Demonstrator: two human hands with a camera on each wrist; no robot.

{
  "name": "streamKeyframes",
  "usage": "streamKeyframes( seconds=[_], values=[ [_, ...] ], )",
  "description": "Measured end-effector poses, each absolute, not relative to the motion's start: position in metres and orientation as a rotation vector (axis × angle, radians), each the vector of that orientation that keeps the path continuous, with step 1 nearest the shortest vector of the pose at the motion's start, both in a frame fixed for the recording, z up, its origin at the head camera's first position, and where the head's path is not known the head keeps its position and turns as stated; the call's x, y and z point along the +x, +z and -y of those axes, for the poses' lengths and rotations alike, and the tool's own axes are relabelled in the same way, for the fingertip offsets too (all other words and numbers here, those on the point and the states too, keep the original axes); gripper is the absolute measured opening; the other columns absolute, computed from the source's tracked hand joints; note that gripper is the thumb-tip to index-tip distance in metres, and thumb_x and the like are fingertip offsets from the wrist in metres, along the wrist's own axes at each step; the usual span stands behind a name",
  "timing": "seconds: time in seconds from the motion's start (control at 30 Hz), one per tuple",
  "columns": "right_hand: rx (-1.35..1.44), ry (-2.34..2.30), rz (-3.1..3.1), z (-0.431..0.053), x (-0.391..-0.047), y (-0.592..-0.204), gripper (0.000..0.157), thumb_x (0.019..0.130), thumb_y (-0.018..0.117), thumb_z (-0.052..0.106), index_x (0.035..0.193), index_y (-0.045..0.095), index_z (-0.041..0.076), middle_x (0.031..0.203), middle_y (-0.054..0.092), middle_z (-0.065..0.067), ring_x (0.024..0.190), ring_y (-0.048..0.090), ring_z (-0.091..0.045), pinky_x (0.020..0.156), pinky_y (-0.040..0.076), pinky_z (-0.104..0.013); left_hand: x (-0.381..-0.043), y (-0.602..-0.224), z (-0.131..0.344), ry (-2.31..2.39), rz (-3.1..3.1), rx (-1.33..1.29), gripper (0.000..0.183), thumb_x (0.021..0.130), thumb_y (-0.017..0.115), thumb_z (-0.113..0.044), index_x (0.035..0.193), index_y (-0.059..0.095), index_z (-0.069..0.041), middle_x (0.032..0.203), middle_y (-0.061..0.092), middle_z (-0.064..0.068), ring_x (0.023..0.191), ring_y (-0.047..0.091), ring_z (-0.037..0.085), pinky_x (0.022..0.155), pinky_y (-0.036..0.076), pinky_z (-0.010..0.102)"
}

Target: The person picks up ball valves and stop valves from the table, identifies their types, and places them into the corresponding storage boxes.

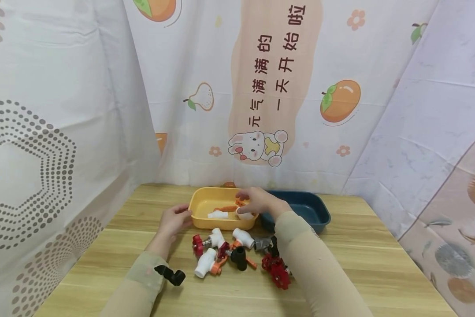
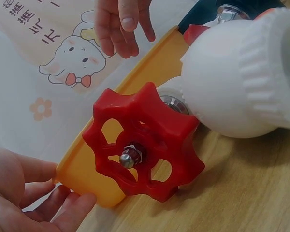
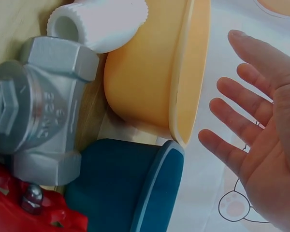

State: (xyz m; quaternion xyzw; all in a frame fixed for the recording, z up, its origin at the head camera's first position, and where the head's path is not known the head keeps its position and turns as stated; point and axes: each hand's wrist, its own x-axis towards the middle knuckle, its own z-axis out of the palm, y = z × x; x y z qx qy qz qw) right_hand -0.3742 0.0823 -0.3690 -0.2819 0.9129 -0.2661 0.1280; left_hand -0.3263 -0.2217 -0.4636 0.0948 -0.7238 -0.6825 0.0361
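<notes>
My left hand (image 1: 173, 221) is at the left end of a yellow plastic bin (image 1: 205, 223), its fingertips touching the corner near the rim. Over the right part of that bin hovers my right hand (image 1: 259, 200), fingers spread and nothing held, as the right wrist view shows. Inside the bin lie a white plastic valve (image 1: 217, 215), an orange lever handle (image 1: 226, 208) and another white piece (image 1: 243, 215), partly hidden below the right hand. In front of the bin, a white valve with a red handwheel (image 1: 198, 245) lies closest to the left hand.
A dark blue bin (image 1: 325, 216) stands right of the yellow one. Several valves lie loose before them: a white one with an orange lever (image 1: 205, 263), a black one (image 1: 239, 259), a metal one (image 3: 53, 111) and red handwheels (image 1: 279, 273). Behind hangs a printed curtain (image 1: 205, 145).
</notes>
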Motion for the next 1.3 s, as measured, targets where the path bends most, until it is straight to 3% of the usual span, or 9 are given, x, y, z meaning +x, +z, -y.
streamKeyframes(
  seconds=[0.47,1.3],
  values=[
    [-0.834,-0.784,-2.644,-0.087,-0.374,-0.365,0.052,0.090,0.080,0.027,0.138,0.062,0.014,0.140,0.060,-0.013,0.130,0.053,-0.034,0.104,0.049,-0.048,-0.325,-0.462,0.221,-2.103,2.214,0.295,0.044,0.101,0.061,-0.005,0.143,0.053,0.004,0.140,0.054,0.026,0.117,0.062,0.036,0.093,0.057,0.041],
    [-0.979,-0.711,-2.692,-0.103,-0.357,-0.337,0.054,0.091,0.079,0.033,0.140,0.062,0.019,0.137,0.063,-0.001,0.130,0.055,-0.026,0.105,0.049,-0.046,-0.325,-0.461,0.220,-2.104,2.212,0.313,0.042,0.101,0.061,-0.005,0.142,0.056,0.002,0.139,0.055,0.025,0.115,0.063,0.034,0.093,0.057,0.042]
  ],
)
